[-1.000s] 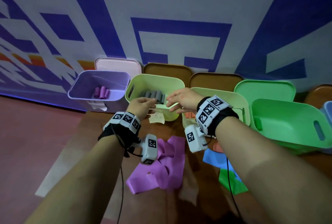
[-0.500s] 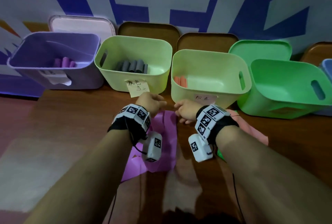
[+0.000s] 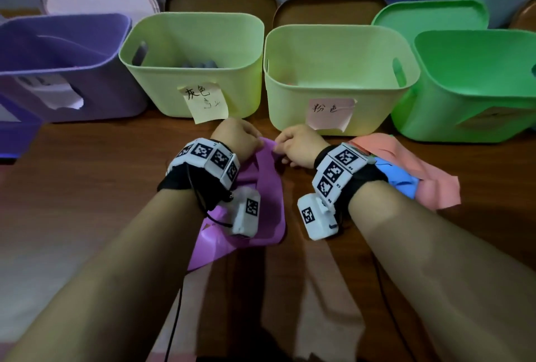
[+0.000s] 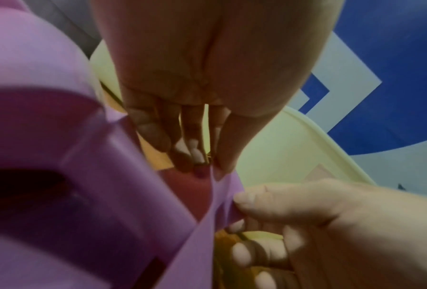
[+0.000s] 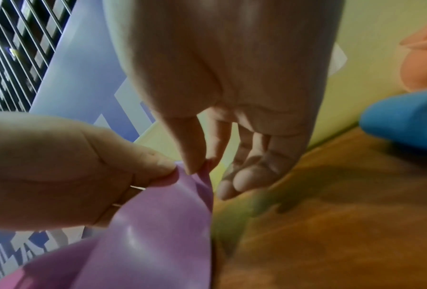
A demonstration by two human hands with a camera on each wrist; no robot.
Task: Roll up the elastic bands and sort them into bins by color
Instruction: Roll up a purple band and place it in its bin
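hands (image 3: 268,144) now pinching purple band (image 3: 268,187)

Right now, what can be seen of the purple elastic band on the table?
The purple elastic band is a wide, flat, smooth strip, rubbery and slightly glossy. It lies unrolled and creased on the brown table, in front of the yellow-green bins, running back under the left wrist. Its far end is lifted: the left hand and the right hand each pinch that edge between thumb and fingertips.
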